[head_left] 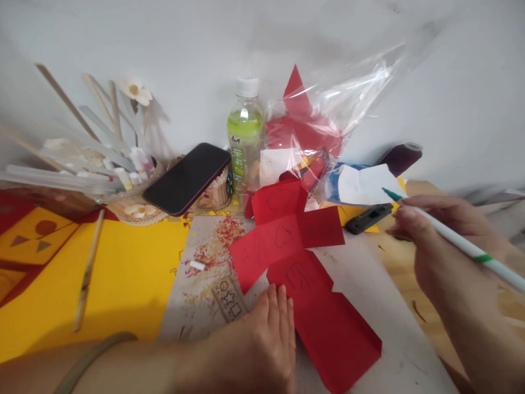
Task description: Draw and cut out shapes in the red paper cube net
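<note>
**Spotter:** What does the head view give you for the right hand?

**Operator:** I have the right hand (437, 260) closed around a white marker (455, 238), thumb and fingers pinching it near its green tip. The tip points up and left, apart from the red paper cutout (315, 273); I can't tell how high it hangs.

**Spotter:** And the left?

**Operator:** From here I see the left hand (268, 334) laid flat, fingers straight and together, gripping nothing. Its fingertips touch the cutout's left edge, beside the lower panels.

**Spotter:** Where does the cutout lie?

**Operator:** On the grey board (369, 290), running from near the bottle (245, 131) down to the bottom of my view. Its panels are joined, some edges folded up. I make out a drawn heart on a middle panel and an outlined character on the next one down.

**Spotter:** What's around it?

**Operator:** On its left I see a stencil (228, 298), a small white cap (197, 265) and scattered red crumbs (230, 232). Farther left, a wooden stick (88, 271) lies across yellow paper (135, 268). A phone (188, 178) leans behind.
</note>
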{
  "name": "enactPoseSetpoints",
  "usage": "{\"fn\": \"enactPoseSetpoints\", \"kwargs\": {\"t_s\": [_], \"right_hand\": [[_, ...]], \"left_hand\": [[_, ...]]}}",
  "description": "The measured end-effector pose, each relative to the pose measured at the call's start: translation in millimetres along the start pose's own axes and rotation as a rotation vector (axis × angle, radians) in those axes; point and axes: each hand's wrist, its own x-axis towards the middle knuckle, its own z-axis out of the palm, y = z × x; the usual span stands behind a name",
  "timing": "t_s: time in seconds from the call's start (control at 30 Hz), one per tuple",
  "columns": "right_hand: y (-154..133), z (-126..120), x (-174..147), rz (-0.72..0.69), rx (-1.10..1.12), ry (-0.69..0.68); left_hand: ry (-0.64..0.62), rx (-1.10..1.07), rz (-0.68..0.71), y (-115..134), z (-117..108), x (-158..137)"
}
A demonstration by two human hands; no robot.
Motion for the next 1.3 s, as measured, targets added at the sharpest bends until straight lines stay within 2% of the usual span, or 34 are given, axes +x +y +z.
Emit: {"fn": "enactPoseSetpoints", "kwargs": {"t_s": [0.07,0.2,0.3,0.37,0.53,0.67,0.73,0.87,1.07,1.23,1.3], "right_hand": [[3,-1,2,-0.038,-0.160,-0.040],[16,2,3,-0.083,-0.391,-0.368],[20,5,3,-0.071,-0.408,-0.541],[19,6,2,-0.076,-0.368,-0.573],[16,6,1,-0.112,-0.235,-0.459],[21,6,2,-0.118,-0.215,-0.328],[25,5,2,-0.123,-0.222,-0.286],[32,3,2,-0.158,-0.242,-0.263],[22,6,-2,-0.158,-0.253,-0.258],[5,8,-6,-0.147,-0.076,0.003],[4,3,-6,-0.202,-0.041,0.025]], "left_hand": [[0.005,-0.009,-0.009,2,1,-1],[0.010,-0.010,-0.020,7,5,-5],[0.021,0.000,-0.036,9,8,-7],[0.038,0.006,-0.062,8,10,-7],[0.038,0.029,-0.106,1,17,-5],[-0.002,0.058,-0.245,-4,17,-3],[0.036,0.049,-0.273,-5,14,-2],[0.106,-0.065,-0.130,-3,9,-1],[0.021,-0.083,-0.024,0,14,-4],[-0.011,-0.059,0.014,0,15,-5],[-0.005,-0.051,0.024,-1,14,-5]]}}
